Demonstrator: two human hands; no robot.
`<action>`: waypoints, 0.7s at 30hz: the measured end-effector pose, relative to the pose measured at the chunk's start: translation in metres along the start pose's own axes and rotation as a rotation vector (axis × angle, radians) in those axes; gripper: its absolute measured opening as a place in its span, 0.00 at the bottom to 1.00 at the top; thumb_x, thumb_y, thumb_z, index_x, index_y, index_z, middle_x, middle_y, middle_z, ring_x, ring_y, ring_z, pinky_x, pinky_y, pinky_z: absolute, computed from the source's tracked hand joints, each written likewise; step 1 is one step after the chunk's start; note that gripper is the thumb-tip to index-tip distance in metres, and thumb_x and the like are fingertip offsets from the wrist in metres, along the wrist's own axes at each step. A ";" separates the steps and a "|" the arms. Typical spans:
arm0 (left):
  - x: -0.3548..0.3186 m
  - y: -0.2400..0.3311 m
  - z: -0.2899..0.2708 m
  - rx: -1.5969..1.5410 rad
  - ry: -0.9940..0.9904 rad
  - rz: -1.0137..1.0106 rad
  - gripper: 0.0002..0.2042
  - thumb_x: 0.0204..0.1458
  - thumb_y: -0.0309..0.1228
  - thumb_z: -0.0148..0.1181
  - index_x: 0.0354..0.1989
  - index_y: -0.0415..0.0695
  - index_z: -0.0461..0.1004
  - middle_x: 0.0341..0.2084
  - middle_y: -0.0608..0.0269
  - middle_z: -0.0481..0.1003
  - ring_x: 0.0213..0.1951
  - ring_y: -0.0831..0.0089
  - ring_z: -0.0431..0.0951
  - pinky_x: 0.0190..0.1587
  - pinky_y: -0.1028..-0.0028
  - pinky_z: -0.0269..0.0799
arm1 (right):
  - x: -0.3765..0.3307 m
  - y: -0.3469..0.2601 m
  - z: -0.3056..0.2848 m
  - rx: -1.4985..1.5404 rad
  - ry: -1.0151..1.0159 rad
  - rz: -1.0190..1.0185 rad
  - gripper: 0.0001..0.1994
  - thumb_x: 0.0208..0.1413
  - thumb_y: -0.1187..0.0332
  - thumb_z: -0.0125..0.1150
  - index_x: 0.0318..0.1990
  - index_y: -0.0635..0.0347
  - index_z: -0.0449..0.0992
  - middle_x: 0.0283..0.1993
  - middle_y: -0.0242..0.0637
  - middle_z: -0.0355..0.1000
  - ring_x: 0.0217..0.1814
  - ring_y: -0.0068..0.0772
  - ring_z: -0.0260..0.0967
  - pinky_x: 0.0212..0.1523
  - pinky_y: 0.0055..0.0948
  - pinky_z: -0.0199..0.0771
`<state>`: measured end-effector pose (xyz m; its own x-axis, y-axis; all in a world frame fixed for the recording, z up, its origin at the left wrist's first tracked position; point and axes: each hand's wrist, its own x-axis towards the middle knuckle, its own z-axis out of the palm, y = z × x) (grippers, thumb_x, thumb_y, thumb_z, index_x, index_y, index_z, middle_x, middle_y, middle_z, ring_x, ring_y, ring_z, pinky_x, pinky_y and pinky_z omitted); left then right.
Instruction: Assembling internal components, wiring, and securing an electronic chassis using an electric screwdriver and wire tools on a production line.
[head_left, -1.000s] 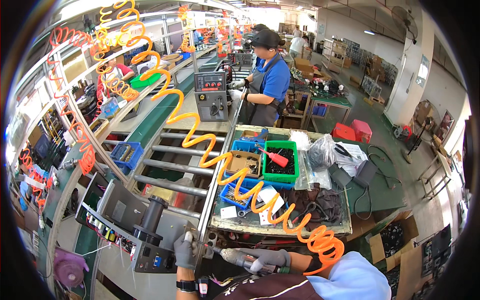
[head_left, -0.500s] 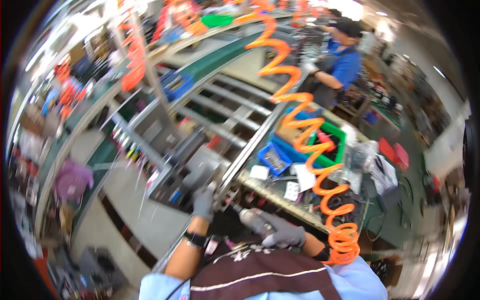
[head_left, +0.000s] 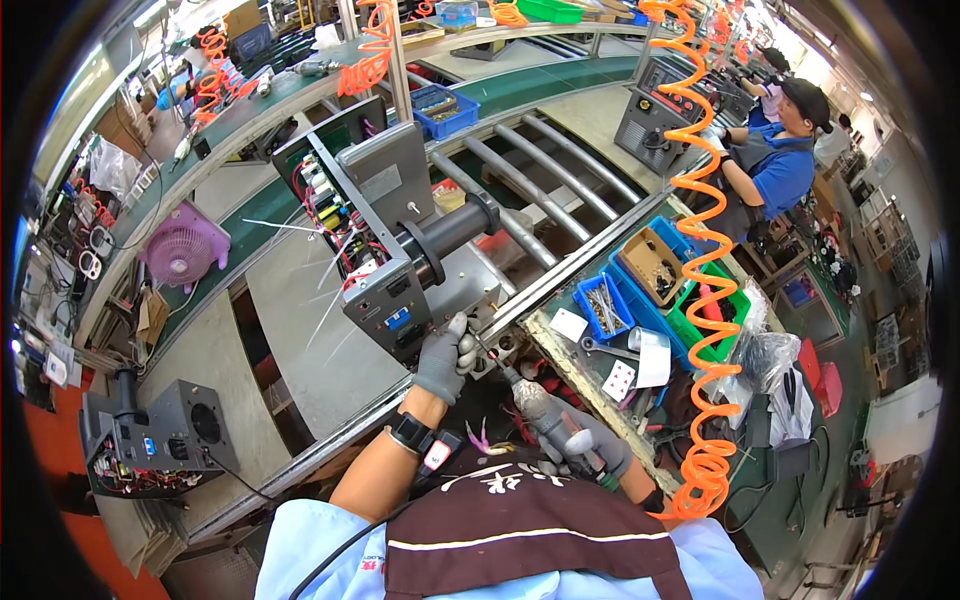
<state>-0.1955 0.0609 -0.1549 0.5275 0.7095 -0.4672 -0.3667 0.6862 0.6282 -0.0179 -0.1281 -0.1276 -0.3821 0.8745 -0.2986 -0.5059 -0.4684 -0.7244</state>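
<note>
Grey-gloved hands point(head_left: 445, 355) drive screwdriver point(head_left: 545, 415) into chassis point(head_left: 400, 290)

A busy factory work line

Long metal rollers point(head_left: 560, 175) carry grey machine boxes point(head_left: 400, 240) past workers. Orange curly air hoses point(head_left: 705, 250) hang down, blue bins point(head_left: 630, 295) hold screws and small parts, and another worker point(head_left: 775, 165) stands further along the line.

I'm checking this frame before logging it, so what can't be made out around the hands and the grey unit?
Head view only:
- Driver bit tip: hidden between the left hand and the grey unit.
- Right hand palm: covered by the pneumatic screwdriver.
- Parts in the blue bins: too small.
- Orange coiled hose: top cut off by the edge.
</note>
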 end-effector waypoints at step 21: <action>0.015 -0.016 -0.011 -0.076 -0.183 -0.093 0.18 0.60 0.45 0.39 0.38 0.42 0.69 0.14 0.74 0.56 0.15 0.83 0.52 0.17 0.82 0.47 | 0.008 0.005 -0.006 0.358 -0.149 -0.012 0.40 0.41 0.65 0.57 0.64 0.49 0.45 0.28 0.37 0.65 0.30 0.39 0.69 0.23 0.24 0.67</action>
<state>-0.1899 0.0621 -0.1789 0.6897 0.6064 -0.3958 -0.3629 0.7624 0.5357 -0.0187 -0.1228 -0.1377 -0.4696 0.8647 -0.1784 -0.7388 -0.4954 -0.4569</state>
